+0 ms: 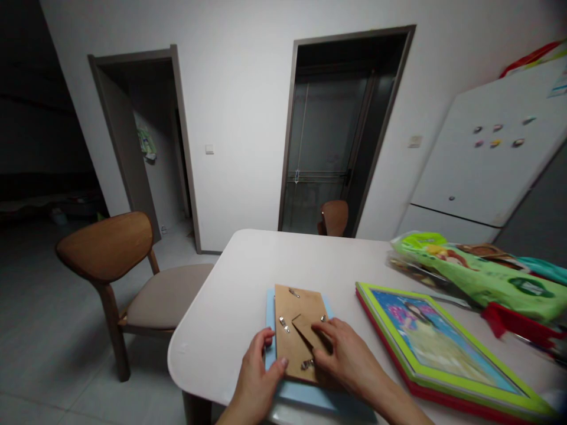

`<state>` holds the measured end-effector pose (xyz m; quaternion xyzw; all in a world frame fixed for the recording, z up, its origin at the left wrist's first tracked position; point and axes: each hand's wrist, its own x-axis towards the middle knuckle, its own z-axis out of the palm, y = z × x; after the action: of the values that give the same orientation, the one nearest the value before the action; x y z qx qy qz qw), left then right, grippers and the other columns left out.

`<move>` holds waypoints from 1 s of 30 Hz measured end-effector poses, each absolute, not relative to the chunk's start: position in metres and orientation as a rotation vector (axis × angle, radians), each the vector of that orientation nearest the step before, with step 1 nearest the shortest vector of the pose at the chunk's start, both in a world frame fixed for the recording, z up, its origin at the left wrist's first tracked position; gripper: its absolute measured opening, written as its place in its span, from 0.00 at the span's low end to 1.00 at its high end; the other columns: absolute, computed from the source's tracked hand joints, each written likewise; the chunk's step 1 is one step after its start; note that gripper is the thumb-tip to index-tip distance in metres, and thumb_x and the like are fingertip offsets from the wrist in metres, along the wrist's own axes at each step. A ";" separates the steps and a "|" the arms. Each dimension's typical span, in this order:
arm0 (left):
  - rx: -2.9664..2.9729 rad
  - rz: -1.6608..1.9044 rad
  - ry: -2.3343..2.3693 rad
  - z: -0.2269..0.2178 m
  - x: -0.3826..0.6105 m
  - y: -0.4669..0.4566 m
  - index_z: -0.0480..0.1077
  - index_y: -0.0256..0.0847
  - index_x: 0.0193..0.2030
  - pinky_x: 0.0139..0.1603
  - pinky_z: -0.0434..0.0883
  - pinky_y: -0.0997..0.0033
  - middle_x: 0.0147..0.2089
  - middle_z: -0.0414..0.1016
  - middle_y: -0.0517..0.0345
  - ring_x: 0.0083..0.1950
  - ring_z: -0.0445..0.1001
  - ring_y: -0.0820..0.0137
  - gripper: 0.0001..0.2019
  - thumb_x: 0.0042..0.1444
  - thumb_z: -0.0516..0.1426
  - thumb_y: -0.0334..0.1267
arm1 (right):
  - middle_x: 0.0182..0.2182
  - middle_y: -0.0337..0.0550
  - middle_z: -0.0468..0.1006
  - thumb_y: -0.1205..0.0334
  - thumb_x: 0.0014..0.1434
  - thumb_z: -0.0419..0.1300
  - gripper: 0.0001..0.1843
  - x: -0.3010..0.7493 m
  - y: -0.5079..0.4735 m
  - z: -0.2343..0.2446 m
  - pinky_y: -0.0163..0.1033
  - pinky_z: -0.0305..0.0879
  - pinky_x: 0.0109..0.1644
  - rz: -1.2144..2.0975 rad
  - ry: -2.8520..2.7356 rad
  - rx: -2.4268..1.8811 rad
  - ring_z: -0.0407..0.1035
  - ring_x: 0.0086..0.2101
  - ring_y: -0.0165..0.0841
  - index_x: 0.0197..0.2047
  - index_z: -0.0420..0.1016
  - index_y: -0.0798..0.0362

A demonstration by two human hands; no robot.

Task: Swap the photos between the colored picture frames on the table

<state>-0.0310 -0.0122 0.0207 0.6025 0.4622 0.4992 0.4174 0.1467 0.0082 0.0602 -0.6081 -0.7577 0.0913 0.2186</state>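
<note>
The brown picture-frame backing board (287,348), with metal clips (307,365) and an angled stand flap (305,329), lies on a light-blue panel (305,394) by the worktop's (221,319) near edge. Its long axis runs toward the far edge, leaning slightly left. The right hand (348,354) pinches the flap; the left hand (257,370) thumbs the near-left corner, its grip unclear.

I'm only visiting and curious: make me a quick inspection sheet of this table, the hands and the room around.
Surface: white table, rounded corners.
Work items: brown board with metal clips and a slanted flap, on a light blue piece.
Clutter: green-edged framed picture, right; green bag beyond it.
Hands: left hand touches the board's left edge; right hand touches the flap; grip unclear.
Cables: nothing seen.
Surroundings: wooden chair left, white fridge right, doorways beyond.
</note>
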 end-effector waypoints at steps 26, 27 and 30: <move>1.589 1.177 1.787 0.037 -0.122 0.024 0.59 0.34 0.50 0.56 0.51 0.58 0.49 0.64 0.48 0.54 0.59 0.59 0.23 0.44 0.53 0.32 | 0.23 0.38 0.73 0.63 0.46 0.48 0.34 0.187 0.012 0.044 0.36 0.62 0.27 1.282 -1.127 -1.534 0.69 0.23 0.33 0.58 0.44 0.53; 1.652 1.180 1.757 0.039 -0.107 0.019 0.59 0.34 0.50 0.57 0.49 0.61 0.52 0.61 0.48 0.56 0.56 0.61 0.23 0.44 0.53 0.32 | 0.25 0.37 0.73 0.64 0.46 0.49 0.36 0.185 0.008 0.048 0.36 0.63 0.27 1.401 -1.011 -1.411 0.69 0.22 0.32 0.58 0.41 0.49; 1.941 1.105 1.498 0.043 -0.050 -0.006 0.59 0.36 0.52 0.58 0.51 0.63 0.54 0.60 0.50 0.57 0.55 0.63 0.25 0.44 0.55 0.34 | 0.26 0.36 0.74 0.65 0.45 0.53 0.41 0.172 -0.003 0.060 0.35 0.63 0.26 1.492 -0.869 -1.231 0.67 0.20 0.29 0.59 0.37 0.44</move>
<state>-0.0500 -0.0055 0.0431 0.7034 0.5427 0.4006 0.2242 0.1725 -0.0028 0.0603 -0.5065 -0.3574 0.6139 0.4887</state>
